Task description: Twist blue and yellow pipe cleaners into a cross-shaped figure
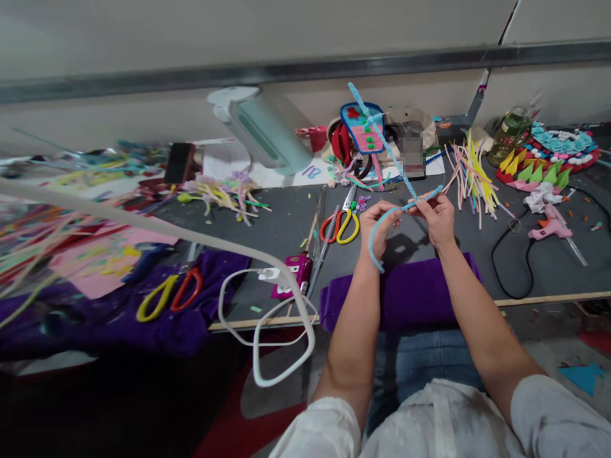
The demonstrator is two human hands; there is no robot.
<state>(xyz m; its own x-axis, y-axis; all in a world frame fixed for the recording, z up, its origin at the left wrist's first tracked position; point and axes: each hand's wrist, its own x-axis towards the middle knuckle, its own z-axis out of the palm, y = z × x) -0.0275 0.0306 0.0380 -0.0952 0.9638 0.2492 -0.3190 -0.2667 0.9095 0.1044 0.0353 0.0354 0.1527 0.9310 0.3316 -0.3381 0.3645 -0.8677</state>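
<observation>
Between my two hands is a light blue pipe cleaner (375,236), pinched by both. My left hand (378,224) is closed on it, and one loose end curves down over my left wrist. My right hand (436,216) pinches the same piece farther right, its tip poking out past the fingers. From the middle a long twisted blue stem (392,156) rises away from me, with a small knot partway up. Just left of my left hand lie scissors with red and yellow handles (347,227). A folded purple cloth (420,289) lies under my forearms.
Loose pipe cleaners (472,175) lie right of my hands, near a pink glue gun (551,226) with a black cord. A glass bottle (510,133) stands behind. At left are a white lamp (260,127), a white cable (286,273), a magenta power strip (300,273) and more scissors (167,296).
</observation>
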